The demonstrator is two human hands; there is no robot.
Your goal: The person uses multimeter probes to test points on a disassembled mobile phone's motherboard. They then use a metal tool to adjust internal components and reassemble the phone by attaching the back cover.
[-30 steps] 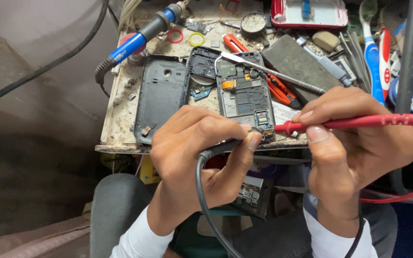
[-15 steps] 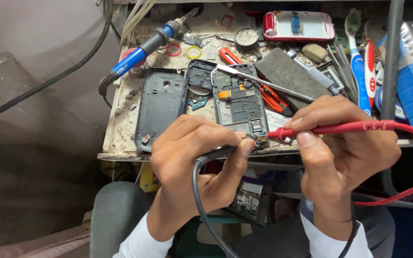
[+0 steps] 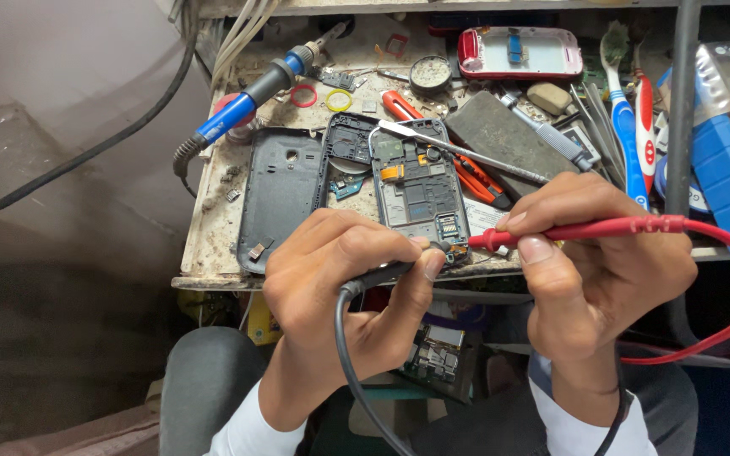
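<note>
While probing: two hands (image 3: 466, 287), two probes (image 3: 551, 233), one phone (image 3: 420, 198).

We find little free room on the cluttered dirty workbench (image 3: 213, 245). The left hand (image 3: 340, 295) and right hand (image 3: 601, 270) block its near edge. The dark grey plastic back cover (image 3: 280, 198) fills the left part, the blue-handled soldering iron (image 3: 251, 97) crosses behind it, and the blue toothbrush (image 3: 623, 127) crowds the right. A bare strip runs along the left edge.
</note>
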